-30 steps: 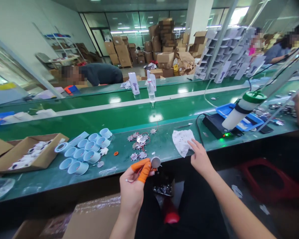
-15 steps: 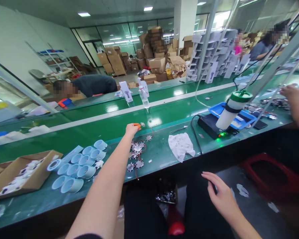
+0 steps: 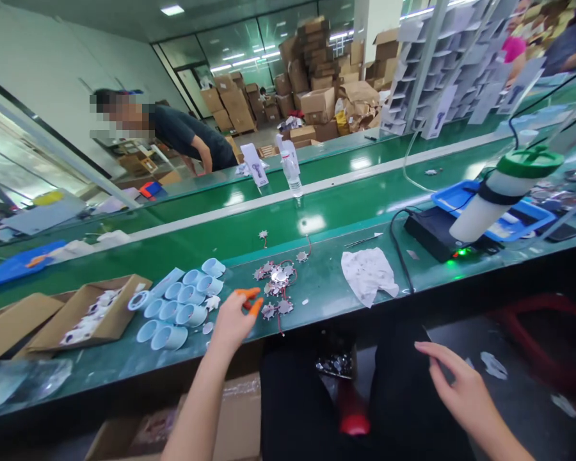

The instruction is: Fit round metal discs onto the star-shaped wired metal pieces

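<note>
My left hand (image 3: 233, 319), with orange finger cots on its thumb and forefinger, hangs over the bench's near edge and holds nothing visible. Just beyond the fingertips lies a cluster of star-shaped metal LED boards (image 3: 274, 288) tangled in thin red wires. A single star board (image 3: 263, 235) lies apart, farther back. Pale blue plastic cups (image 3: 177, 307) stand to the left of my hand. My right hand (image 3: 463, 390) is below the bench, above my dark-clothed lap, with its fingers apart and nothing in them. A small heap of metal parts (image 3: 336, 365) sits in my lap.
A cardboard tray of white parts (image 3: 89, 323) is at the left. Crumpled white paper (image 3: 368, 275) lies on the bench, near a black powered unit (image 3: 436, 234), a blue tray (image 3: 489, 208) and a white green-capped tube (image 3: 499, 192). A green conveyor (image 3: 317, 198) runs behind.
My left hand has come back from the far side of the bench to its near edge, and the round metal piece seen earlier is no longer in it. The camera view has tilted.
</note>
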Motion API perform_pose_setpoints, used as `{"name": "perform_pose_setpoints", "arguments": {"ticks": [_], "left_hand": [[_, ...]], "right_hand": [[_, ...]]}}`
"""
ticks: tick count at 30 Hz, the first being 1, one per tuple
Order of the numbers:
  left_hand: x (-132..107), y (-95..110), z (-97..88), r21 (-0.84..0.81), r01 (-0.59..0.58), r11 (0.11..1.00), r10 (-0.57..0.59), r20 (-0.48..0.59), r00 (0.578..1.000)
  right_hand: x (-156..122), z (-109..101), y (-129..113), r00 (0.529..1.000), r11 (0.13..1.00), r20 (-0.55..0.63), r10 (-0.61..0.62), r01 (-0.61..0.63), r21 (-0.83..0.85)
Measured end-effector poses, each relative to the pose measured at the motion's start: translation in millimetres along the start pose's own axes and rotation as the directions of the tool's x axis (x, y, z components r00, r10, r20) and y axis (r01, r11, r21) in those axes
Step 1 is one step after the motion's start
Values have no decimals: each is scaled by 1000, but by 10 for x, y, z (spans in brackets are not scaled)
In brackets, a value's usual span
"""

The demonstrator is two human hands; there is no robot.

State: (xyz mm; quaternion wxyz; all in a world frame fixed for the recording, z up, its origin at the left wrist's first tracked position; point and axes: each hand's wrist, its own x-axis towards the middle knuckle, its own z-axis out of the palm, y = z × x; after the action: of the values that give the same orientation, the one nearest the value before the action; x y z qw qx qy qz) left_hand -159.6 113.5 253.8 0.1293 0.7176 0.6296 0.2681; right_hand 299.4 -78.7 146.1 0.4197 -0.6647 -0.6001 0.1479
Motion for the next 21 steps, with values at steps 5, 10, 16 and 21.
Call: {"name": "perform_pose_setpoints", "arguments": {"ticks": [5,10,16,21], "left_hand": [[-629,-52,269,123,-63,990,77,-110,991],[-641,20,381,250,55,967,-24,-125,992],[-665,100,397,268,229,936,-205,-115,972],[-751,142,452,244,240,939,-194,-197,961]], "right_hand": [[137,169,-184,998,999,56,-7,5,37],[146,227,-271,997,998,80,-9,4,59],[-30,180,-166,997,998,80,17,-22,63],[-151,140,-101,993,996,101,67,-73,57]]}}
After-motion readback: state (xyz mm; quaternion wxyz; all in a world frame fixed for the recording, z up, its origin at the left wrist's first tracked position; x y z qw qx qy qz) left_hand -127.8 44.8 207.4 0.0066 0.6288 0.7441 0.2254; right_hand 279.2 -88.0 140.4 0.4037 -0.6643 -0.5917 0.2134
